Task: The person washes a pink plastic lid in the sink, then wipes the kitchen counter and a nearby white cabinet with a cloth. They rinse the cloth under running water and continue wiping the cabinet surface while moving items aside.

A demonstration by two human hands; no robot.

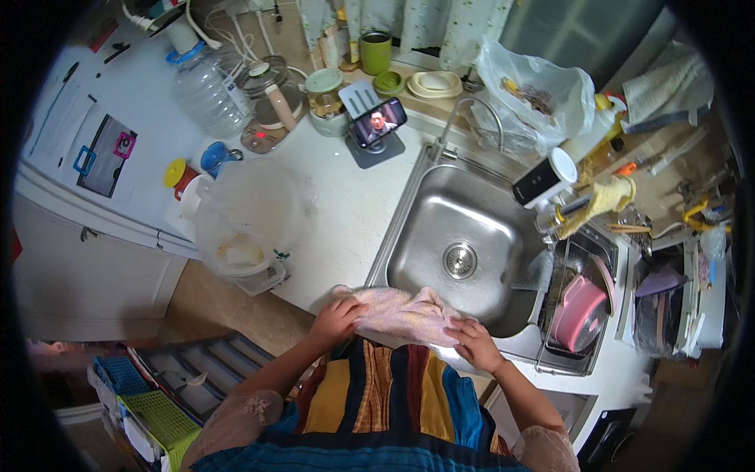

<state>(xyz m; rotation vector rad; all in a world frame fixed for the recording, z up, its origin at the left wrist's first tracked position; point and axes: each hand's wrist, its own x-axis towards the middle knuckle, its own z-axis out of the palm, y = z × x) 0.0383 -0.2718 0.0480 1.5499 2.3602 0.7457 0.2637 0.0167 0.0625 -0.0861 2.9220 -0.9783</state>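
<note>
A pale pink cloth [407, 312] lies bunched along the front rim of the stainless steel sink [460, 212]. My left hand [339, 321] grips its left end, with the fingers over the fabric. At the other end, my right hand [476, 345] has its fingertips on the cloth and the thumb below. Some of the fabric hangs over the sink's inner edge. Below the cloth is the striped apron [383, 389] on my body. The drain [460, 260] shows in the bare basin, and the slim faucet [472, 112] rises at the back.
Right of the sink, a wire rack [554, 330] holds a pink pot [581, 312]. A phone [377, 122] on a stand is at the back. Left on the counter stand a plastic-covered container [253, 218] and a blue mug [218, 158]. A plastic bag [531, 100] sits behind the sink.
</note>
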